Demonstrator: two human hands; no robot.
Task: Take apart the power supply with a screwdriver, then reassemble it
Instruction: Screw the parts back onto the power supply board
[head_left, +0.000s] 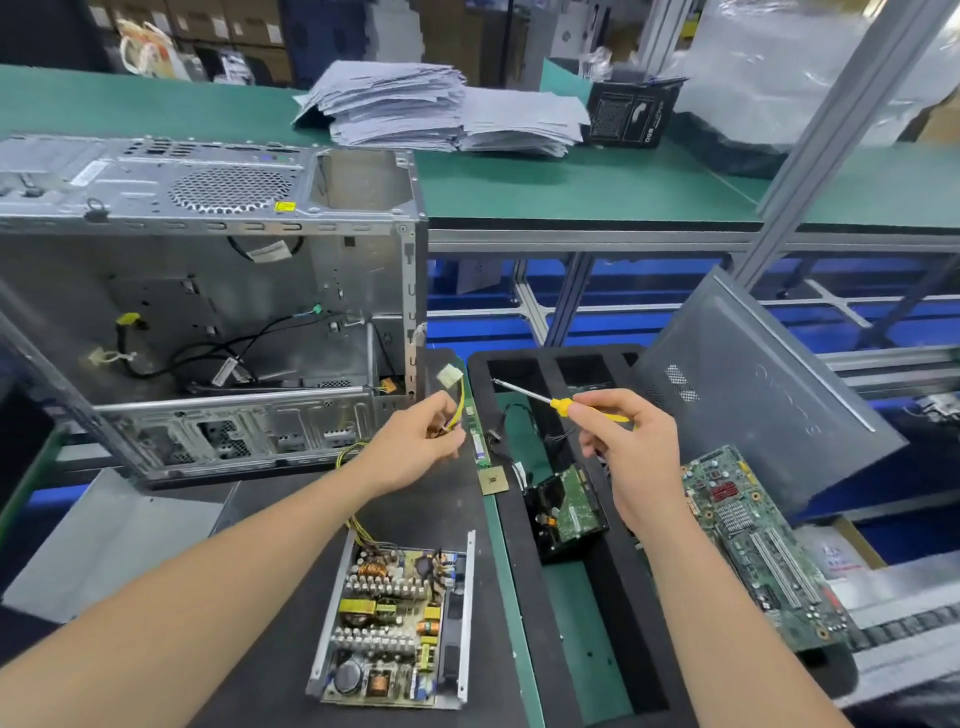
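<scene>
The power supply (395, 623) lies open on a dark mat (270, 561) close to the person. Its cover is off and the coils and capacitors of its board face up between two low metal side walls. Its long axis runs away from the person, leaning slightly right, and the yellow wire harness (460, 402) leaves at the far end. The left hand (415, 447) pinches that harness beyond the unit, with the white connector (449, 375) standing above the fingers, so this hand is the nearer one and is tied to the unit by the wires. The right hand (631, 457) is off to the right, over a black foam tray (511, 525), its fingers closed round the yellow handle of the screwdriver (563, 405). The shaft points up and left, away from the board, so any screw work would probably need the tip swung back down and to the left. In the tray lie a hard drive (566, 512), a memory stick (475, 431) and a processor chip (493, 479), with a motherboard (753, 545) and a grey side panel (753, 400) to the right. A stripped computer case (208, 312) stands on the left. Beyond it are a green bench (571, 182) and a stack of papers (415, 104).
</scene>
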